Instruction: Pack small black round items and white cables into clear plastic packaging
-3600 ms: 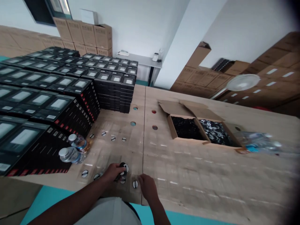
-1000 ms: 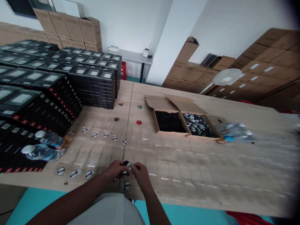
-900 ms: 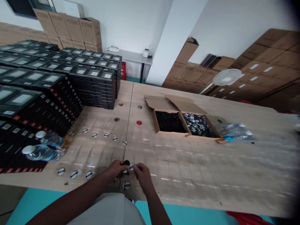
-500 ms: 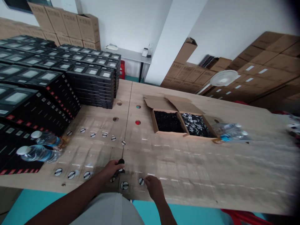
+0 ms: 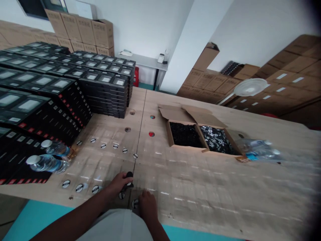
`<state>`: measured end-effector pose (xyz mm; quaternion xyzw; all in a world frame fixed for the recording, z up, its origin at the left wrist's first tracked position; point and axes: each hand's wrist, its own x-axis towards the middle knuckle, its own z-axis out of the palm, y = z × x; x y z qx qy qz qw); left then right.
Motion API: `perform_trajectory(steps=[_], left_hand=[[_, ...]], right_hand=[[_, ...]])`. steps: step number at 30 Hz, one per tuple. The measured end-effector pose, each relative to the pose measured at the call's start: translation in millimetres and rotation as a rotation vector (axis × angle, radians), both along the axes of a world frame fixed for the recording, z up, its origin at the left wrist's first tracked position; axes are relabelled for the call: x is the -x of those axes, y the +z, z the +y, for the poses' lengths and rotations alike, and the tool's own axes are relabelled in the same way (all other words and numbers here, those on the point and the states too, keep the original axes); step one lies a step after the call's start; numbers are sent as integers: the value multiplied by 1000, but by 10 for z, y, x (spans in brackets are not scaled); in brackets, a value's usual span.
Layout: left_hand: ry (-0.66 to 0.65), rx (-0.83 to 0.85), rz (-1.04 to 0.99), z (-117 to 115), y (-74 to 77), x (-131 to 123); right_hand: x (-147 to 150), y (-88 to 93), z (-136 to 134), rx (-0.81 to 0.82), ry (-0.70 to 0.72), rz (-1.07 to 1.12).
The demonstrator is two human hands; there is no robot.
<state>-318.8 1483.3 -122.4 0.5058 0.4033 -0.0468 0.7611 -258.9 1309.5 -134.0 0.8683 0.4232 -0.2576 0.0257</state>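
Observation:
My left hand (image 5: 120,183) is closed around some small black round pieces (image 5: 129,180), held low over the near part of the table. Just below it lies a round black-and-white label (image 5: 121,195). My right hand (image 5: 148,203) is close by on the right, its fingers curled downward at the table. It partly covers another round black-and-white label (image 5: 134,203); whatever is between its fingertips is hidden. Clear plastic pieces (image 5: 105,167) lie in rows under and around both hands. Several more round labels (image 5: 79,187) sit along these rows to the left.
Two open cardboard boxes stand beyond my right hand, one with black pieces (image 5: 185,134), the other with black-and-white pieces (image 5: 217,139). Water bottles (image 5: 47,163) lie at the left beside stacked black boxes (image 5: 105,97). A bag of bottles (image 5: 260,149) is at the right.
My right hand has moved left, closer to my left hand and over a label. The label at its fingertips earlier no longer shows. My left hand keeps its hold. The view has shifted slightly.

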Motion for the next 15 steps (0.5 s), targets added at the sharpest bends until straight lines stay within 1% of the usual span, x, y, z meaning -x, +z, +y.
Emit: perform_trajectory(steps=[6, 12, 13, 15], left_hand=[[14, 8, -12, 42, 38, -36], [44, 11, 10, 80, -55, -69], [51, 17, 7, 85, -69, -72], [63, 27, 6, 94, -88, -79]], right_hand=[[-46, 50, 53, -15, 9, 60], [-102, 45, 92, -40, -48, 99], [-132, 42, 82, -59, -80, 129], [-231, 34, 63, -136, -202, 264]])
